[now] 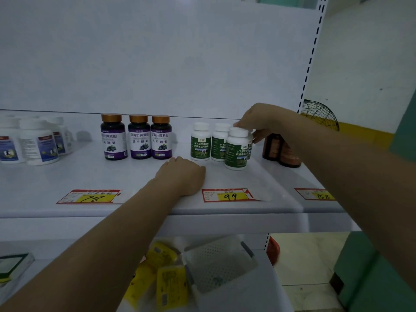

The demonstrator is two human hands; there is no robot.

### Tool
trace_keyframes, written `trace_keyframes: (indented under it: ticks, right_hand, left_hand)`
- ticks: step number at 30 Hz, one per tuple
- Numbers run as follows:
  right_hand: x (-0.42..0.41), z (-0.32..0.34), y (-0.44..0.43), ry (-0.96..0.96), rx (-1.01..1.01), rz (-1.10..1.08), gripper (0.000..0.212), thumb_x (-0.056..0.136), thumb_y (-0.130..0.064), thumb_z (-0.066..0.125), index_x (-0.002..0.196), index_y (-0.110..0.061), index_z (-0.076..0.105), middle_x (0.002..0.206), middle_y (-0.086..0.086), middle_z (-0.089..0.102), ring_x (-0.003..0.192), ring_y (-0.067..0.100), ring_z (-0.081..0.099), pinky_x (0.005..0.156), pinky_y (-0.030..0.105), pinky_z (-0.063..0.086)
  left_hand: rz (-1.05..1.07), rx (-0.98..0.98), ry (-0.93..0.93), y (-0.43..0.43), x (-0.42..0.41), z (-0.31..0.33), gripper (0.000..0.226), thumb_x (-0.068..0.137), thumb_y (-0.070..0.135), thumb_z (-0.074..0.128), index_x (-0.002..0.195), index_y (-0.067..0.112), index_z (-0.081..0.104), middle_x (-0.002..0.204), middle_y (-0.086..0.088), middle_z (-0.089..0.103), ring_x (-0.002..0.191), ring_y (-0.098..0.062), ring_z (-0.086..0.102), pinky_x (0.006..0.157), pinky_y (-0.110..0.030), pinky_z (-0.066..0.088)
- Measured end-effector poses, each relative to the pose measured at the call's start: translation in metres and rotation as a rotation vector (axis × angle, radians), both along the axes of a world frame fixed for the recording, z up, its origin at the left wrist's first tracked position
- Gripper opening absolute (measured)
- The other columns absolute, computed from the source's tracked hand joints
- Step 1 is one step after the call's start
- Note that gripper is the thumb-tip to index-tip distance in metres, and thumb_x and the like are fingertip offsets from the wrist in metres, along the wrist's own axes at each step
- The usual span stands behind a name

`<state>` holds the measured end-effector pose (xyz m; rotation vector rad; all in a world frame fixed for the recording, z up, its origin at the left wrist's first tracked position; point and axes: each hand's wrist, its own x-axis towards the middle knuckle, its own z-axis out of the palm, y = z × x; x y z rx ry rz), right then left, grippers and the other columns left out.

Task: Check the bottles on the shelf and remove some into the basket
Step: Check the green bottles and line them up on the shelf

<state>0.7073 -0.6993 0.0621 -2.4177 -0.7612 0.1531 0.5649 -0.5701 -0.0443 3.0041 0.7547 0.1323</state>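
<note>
Mid-right of the frame, right hand [256,120] grips the front green bottle [236,152] by its cap, bottle standing on the shelf [67,176]. Left hand [182,174] rests loose, holding nothing. Removal's barely begun, I'd say.

On the white shelf [67,176] in the middle of the frame, the right hand [256,120] gripped the white cap of the front green-labelled bottle [236,152], which stood upright. Two matching bottles [200,143] stood just behind it to the left. The left hand [182,174] rested palm down on the shelf at centre. Just above it stood three purple-labelled bottles [138,137] in a row. Brown bottles [281,149] stood at the right, partly hidden by the right arm, and white bottles [38,143] at the far left.
</note>
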Motion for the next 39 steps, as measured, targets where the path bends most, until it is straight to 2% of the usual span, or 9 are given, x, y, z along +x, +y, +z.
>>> trace_keyframes:
  ticks: [3, 8, 12, 15, 18, 21, 27, 35, 39]
  right_hand:
    - [-0.005, 0.007, -0.003, -0.161, 0.026, -0.020, 0.040, 0.091, -0.029, 0.061, 0.116, 0.002, 0.060, 0.114, 0.019, 0.063, 0.096, 0.034, 0.067, 0.082, 0.043, 0.057]
    - [-0.027, 0.038, -0.018, -0.396, 0.260, 0.009, 0.036, 0.094, -0.032, 0.057, 0.115, -0.003, 0.064, 0.120, 0.013, 0.060, 0.093, 0.025, 0.062, 0.079, 0.037, 0.058]
    - [-0.056, 0.065, -0.023, -0.448, 0.346, 0.113, 0.034, 0.094, -0.036, 0.055, 0.110, -0.008, 0.066, 0.111, 0.008, 0.059, 0.087, 0.022, 0.062, 0.066, 0.028, 0.059]
    - [-0.079, 0.069, -0.020, -0.373, 0.293, 0.252, 0.031, 0.095, -0.033, 0.053, 0.110, -0.009, 0.065, 0.108, 0.007, 0.061, 0.089, 0.021, 0.063, 0.058, 0.024, 0.058]
    - [-0.097, 0.060, -0.018, -0.351, 0.221, 0.354, 0.033, 0.096, -0.033, 0.051, 0.113, -0.009, 0.065, 0.106, 0.007, 0.064, 0.086, 0.018, 0.064, 0.062, 0.025, 0.059]
    - [-0.105, 0.051, -0.018, -0.376, 0.181, 0.371, 0.034, 0.096, -0.037, 0.049, 0.112, -0.012, 0.065, 0.107, 0.006, 0.065, 0.089, 0.017, 0.063, 0.066, 0.024, 0.058]
    - [-0.103, 0.035, -0.017, -0.262, 0.336, 0.297, 0.033, 0.086, -0.046, 0.063, 0.104, -0.018, 0.068, 0.101, -0.002, 0.065, 0.088, 0.014, 0.066, 0.076, 0.027, 0.058]
    - [-0.108, 0.029, -0.023, -0.043, 0.490, 0.420, 0.040, 0.089, -0.022, 0.061, 0.128, -0.024, 0.052, 0.116, 0.005, 0.059, 0.106, 0.017, 0.059, 0.099, 0.038, 0.048]
    - [-0.114, 0.018, -0.026, -0.048, 0.531, 0.353, 0.052, 0.090, -0.037, 0.061, 0.137, -0.023, 0.043, 0.116, -0.004, 0.055, 0.108, 0.014, 0.057, 0.100, 0.033, 0.045]
  left_hand:
    - [0.026, -0.050, -0.045, -0.007, -0.005, 0.003, 0.055, 0.099, 0.041, 0.021, 0.140, 0.009, 0.038, 0.139, -0.021, 0.041, 0.126, -0.033, 0.041, 0.106, -0.042, 0.035]
    - [0.037, -0.193, -0.420, -0.024, -0.017, 0.015, 0.039, 0.096, 0.044, 0.042, 0.112, 0.011, 0.054, 0.107, -0.008, 0.060, 0.088, -0.020, 0.054, 0.074, -0.030, 0.044]
    - [-0.177, -0.346, -0.633, -0.038, -0.028, 0.035, 0.045, 0.090, 0.041, 0.056, 0.127, 0.017, 0.047, 0.117, 0.004, 0.053, 0.086, -0.006, 0.045, 0.072, -0.022, 0.037]
    - [-0.292, -0.659, -0.680, -0.047, -0.038, 0.051, 0.061, 0.085, 0.039, 0.063, 0.137, 0.023, 0.034, 0.110, 0.016, 0.041, 0.078, 0.007, 0.042, 0.059, -0.006, 0.033]
    - [-0.324, -0.923, -0.677, -0.043, -0.042, 0.057, 0.064, 0.080, 0.036, 0.070, 0.135, 0.024, 0.039, 0.113, 0.017, 0.049, 0.093, 0.001, 0.051, 0.080, -0.017, 0.043]
    - [-0.311, -0.961, -0.698, -0.041, -0.044, 0.050, 0.045, 0.082, 0.029, 0.070, 0.123, 0.018, 0.056, 0.112, 0.008, 0.066, 0.098, -0.004, 0.062, 0.097, -0.031, 0.046]
    - [-0.196, -0.970, -0.886, -0.049, -0.044, 0.040, 0.040, 0.080, 0.020, 0.073, 0.115, 0.011, 0.056, 0.103, 0.006, 0.066, 0.081, 0.005, 0.059, 0.053, -0.006, 0.043]
    - [-0.205, -0.925, -0.820, -0.055, -0.053, 0.050, 0.046, 0.079, 0.024, 0.073, 0.121, 0.016, 0.056, 0.111, 0.004, 0.065, 0.086, -0.001, 0.061, 0.053, -0.006, 0.043]
    - [-0.140, -0.808, -0.918, -0.063, -0.055, 0.045, 0.053, 0.075, 0.023, 0.077, 0.121, 0.013, 0.052, 0.112, 0.000, 0.061, 0.091, -0.010, 0.058, 0.072, -0.017, 0.045]
